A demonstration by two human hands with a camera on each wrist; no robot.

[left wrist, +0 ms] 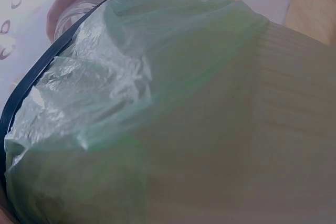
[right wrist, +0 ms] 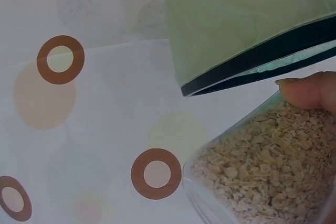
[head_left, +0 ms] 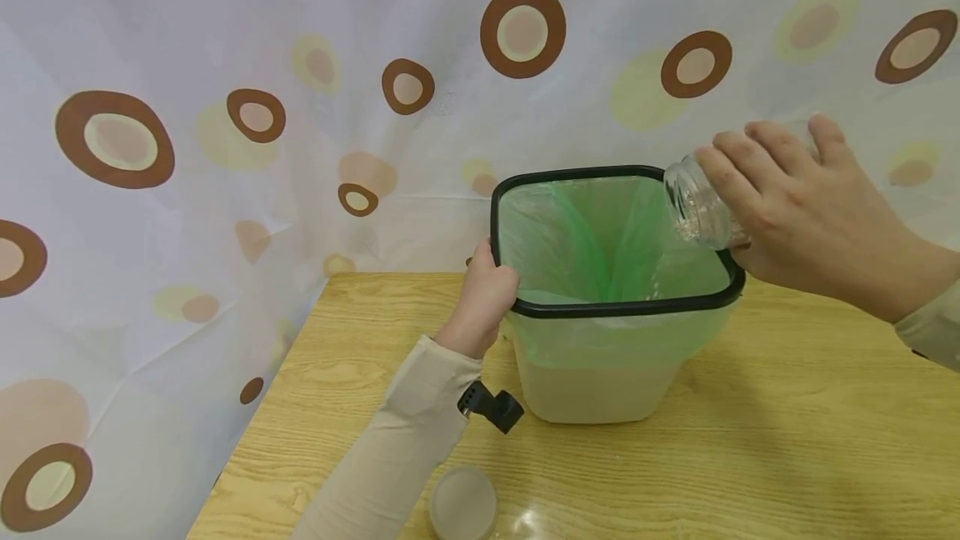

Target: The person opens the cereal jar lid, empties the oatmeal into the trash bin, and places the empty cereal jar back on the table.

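Observation:
A pale waste bin (head_left: 600, 394) with a black rim (head_left: 630, 307) stands on the table, lined with a green translucent bag (head_left: 555, 248). My left hand (head_left: 483, 294) grips the rim at its left side. My right hand (head_left: 795, 207) holds a clear glass jar (head_left: 693, 202), tipped so that its open mouth points left over the bin's right side. Rolled oats (right wrist: 273, 161) fill much of the jar in the right wrist view, and pale flakes show below its mouth, inside the bag. In the left wrist view the bag (left wrist: 121, 72) hangs folded over the rim.
A round whitish lid (head_left: 462, 502) lies on the wooden table (head_left: 825, 407), near the left forearm. Behind the table hangs a white sheet (head_left: 420, 15) patterned with brown rings. A black strap (head_left: 491, 407) sticks out from the left wrist.

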